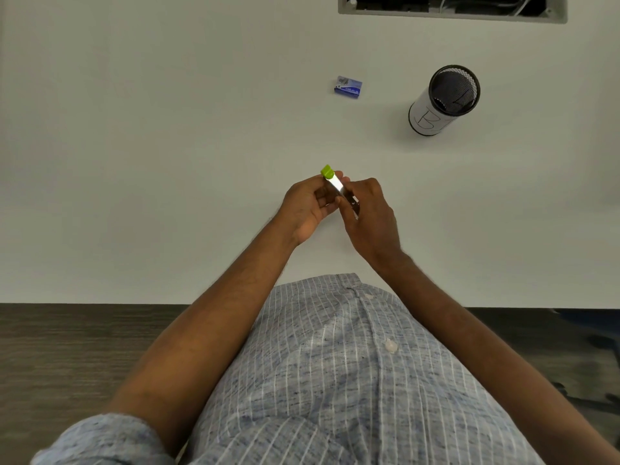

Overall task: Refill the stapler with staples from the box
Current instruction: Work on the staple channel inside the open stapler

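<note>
A small stapler (337, 185) with a green end and a shiny metal body is held above the white table, between both hands. My left hand (307, 209) wraps around it from the left, fingers curled on its underside. My right hand (372, 213) pinches its metal part from the right. Most of the stapler is hidden by the fingers. The blue staple box (348, 86) lies shut on the table, well beyond the hands and slightly to the right.
A black mesh pen cup (443, 101) wrapped in white paper stands at the far right. A grey-framed cable opening (453, 8) sits at the table's back edge. The near table edge (100, 303) meets dark flooring.
</note>
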Tool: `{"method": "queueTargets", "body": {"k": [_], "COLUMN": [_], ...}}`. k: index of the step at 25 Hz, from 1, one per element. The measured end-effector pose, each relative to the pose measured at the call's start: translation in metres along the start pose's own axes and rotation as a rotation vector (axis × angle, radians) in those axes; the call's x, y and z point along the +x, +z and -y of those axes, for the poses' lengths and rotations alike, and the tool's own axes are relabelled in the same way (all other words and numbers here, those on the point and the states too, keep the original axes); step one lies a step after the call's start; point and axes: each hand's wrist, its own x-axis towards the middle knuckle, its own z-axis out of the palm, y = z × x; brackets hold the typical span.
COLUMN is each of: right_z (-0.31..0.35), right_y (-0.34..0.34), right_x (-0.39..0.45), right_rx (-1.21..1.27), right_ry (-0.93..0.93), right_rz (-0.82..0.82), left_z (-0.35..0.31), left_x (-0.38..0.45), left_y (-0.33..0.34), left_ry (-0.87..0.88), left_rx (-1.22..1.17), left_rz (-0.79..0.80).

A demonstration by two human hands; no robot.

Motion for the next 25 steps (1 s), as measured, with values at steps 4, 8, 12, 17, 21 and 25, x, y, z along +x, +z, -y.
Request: {"method": "queueTargets", "body": {"k": [4, 8, 12, 17, 21, 25], "right_z": [-0.003, -0.003, -0.001, -0.005, -0.006, -0.007], "right_y": [0.001, 0.002, 0.002, 0.003, 0.003, 0.002], "right_x": [0.002, 0.003, 0.005, 0.005, 0.007, 0.012], "right_rx": [-0.051, -0.027, -0.009, 0.01, 0.041, 0.043], "right_ry": [0.022, 0.012, -0.023, 0.005, 0.018, 0.03], "right_rz": [-0.016, -0.04, -0.067, -0.043, -0.035, -0.021], "left_z": [0.001, -0.001, -0.001, 0.0, 0.0, 0.0], "left_x": [0.002, 0.004, 0.006, 0.004, 0.006, 0.004], "left_y": [-0.004, -0.004, -0.004, -0.001, 0.0, 0.001], "left_ry": [0.004, 0.049, 0.042, 0.042, 0.042, 0.04], "left_rx": [-0.032, -0.011, -0.03, 0.025, 0.023, 0.032], "left_rz": [-0.011, -0.033, -0.063, -0.077, -0.067, -0.065]}}
